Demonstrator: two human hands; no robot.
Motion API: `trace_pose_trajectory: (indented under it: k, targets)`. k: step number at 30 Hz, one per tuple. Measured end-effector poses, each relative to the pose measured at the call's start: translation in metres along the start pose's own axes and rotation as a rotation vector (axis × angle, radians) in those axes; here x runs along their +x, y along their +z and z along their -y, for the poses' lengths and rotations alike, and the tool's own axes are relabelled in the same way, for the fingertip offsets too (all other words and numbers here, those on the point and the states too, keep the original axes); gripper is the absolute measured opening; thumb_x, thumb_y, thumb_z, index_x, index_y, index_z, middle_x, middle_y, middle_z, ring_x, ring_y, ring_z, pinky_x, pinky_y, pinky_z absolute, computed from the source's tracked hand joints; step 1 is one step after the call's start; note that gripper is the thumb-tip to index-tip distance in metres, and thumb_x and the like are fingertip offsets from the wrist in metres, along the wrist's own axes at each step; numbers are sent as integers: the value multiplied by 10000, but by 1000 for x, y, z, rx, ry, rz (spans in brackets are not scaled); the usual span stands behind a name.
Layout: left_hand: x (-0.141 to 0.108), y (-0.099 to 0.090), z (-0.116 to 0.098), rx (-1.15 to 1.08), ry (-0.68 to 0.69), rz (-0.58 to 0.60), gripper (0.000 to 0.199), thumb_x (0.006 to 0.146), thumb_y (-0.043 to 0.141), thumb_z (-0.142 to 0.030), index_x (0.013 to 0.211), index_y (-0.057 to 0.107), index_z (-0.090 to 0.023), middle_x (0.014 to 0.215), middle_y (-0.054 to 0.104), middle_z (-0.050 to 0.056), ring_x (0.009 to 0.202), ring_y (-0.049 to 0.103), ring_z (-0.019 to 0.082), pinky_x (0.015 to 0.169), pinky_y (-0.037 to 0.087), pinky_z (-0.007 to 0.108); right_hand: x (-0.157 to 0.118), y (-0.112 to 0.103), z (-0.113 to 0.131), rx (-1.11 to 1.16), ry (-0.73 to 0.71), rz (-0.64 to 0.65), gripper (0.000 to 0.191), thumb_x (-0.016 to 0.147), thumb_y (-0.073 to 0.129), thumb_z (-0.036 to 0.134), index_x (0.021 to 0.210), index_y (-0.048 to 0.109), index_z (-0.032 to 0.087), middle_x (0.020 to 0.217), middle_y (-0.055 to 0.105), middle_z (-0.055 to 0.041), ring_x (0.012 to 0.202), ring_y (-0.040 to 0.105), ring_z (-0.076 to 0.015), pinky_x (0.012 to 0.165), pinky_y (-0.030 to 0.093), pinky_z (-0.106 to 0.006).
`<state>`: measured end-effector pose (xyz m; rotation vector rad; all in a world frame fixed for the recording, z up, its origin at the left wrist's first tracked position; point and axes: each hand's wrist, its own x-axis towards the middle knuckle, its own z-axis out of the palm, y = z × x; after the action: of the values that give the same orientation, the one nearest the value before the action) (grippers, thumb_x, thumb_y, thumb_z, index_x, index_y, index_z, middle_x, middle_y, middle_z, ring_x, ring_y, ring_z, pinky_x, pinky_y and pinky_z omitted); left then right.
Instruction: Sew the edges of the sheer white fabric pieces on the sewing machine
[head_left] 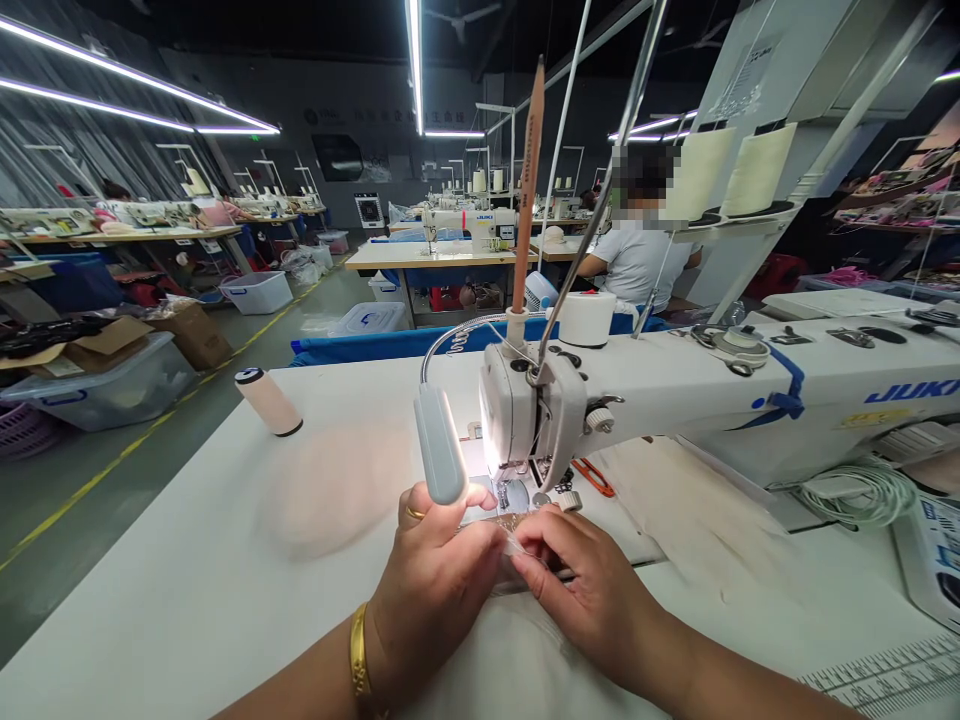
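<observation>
Cloth (516,543), pale and thin, gathers at the near edge of the work area and rises between two hands just in front of the needle area. Right hand (600,590): grip narrow, thumb and forefinger pinching the cloth's edge. Left hand (442,560): grip also narrow, thumb tip meeting the same edge, a finger extending toward the machine's plate; a gold bangle (360,650) sits at the wrist.

Step in hand, as judged: lining up the edge by fingertip before the presser foot. Whether any of it lies under the foot cannot be told. The next move likely calls for holding the edge flat and even, with fingertips clear of the needle.

Beyond the hands, a grey lamp (440,445) lights the sewing machine (517,400). Orange snips (594,478) lie to the right; a blurred pale pile (337,490) lies left on the white desk (172,590), with a thread cone (268,402) behind. Farther off, a co-worker (645,265) in a white shirt sits facing away.
</observation>
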<state>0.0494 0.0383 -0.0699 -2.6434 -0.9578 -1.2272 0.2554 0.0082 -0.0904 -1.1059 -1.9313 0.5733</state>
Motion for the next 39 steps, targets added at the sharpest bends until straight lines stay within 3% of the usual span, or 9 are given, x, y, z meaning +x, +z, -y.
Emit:
trace_pose_trajectory:
  k: [5,21,24,27,29,31,34,36,39]
  targets:
    - [-1,0,-1,-35,3,9,253,966,574,-60,937,733,-254,1076,683,45,911,620,201,830,457,349,-2,1,0,18,-72,-63,275,955,587,122,1173,593,288,923,639,1,782,595,-173,689,517,-287]
    - [5,-3,-8,-106,-51,61,210,943,541,-37,892,637,-217,998,685,21,881,597,182,847,406,347,2,-9,4,20,-115,-39,138,1007,524,146,949,596,249,925,684,-15,857,623,-198,763,509,-316]
    - [7,-16,-26,-321,-193,174,147,932,560,-101,895,619,-230,999,686,6,927,596,196,859,423,350,-5,-37,27,84,-81,81,121,1045,531,216,958,602,261,951,707,6,889,649,-191,808,499,-311]
    - [9,-33,-44,-696,-262,362,86,940,644,-205,866,620,-243,1029,683,-18,989,616,179,851,474,300,-13,-74,57,214,189,411,150,1027,631,368,913,632,271,877,698,33,809,659,-172,722,492,-265]
    - [12,-37,-51,-829,-311,504,89,935,676,-226,859,632,-244,1030,686,-29,994,626,166,872,491,280,-12,-88,66,277,362,529,140,1015,636,379,935,650,265,893,689,29,793,647,-163,691,486,-250]
    - [14,-32,-49,-763,-400,575,68,921,653,-206,861,646,-237,1014,683,-16,1001,616,184,913,483,314,-3,-86,62,271,481,557,119,1014,594,318,936,642,242,856,661,28,744,605,-144,648,453,-237]
    - [12,-11,-35,-431,-538,613,142,898,599,-192,757,592,-204,916,648,23,953,568,236,874,450,394,19,-62,39,60,497,499,113,957,586,220,845,606,215,749,601,44,684,525,-127,579,357,-229]
    - [7,4,-24,-229,-531,601,180,914,556,-177,735,551,-192,891,623,41,922,537,256,837,415,419,34,-43,25,-113,477,491,134,925,586,188,792,580,210,746,611,43,697,536,-132,574,340,-231]
    - [-3,16,-15,-93,-389,462,123,907,562,-134,796,568,-186,950,620,58,924,507,262,813,372,406,47,-25,14,-233,481,455,178,911,593,173,756,517,215,742,612,35,708,537,-149,580,329,-245]
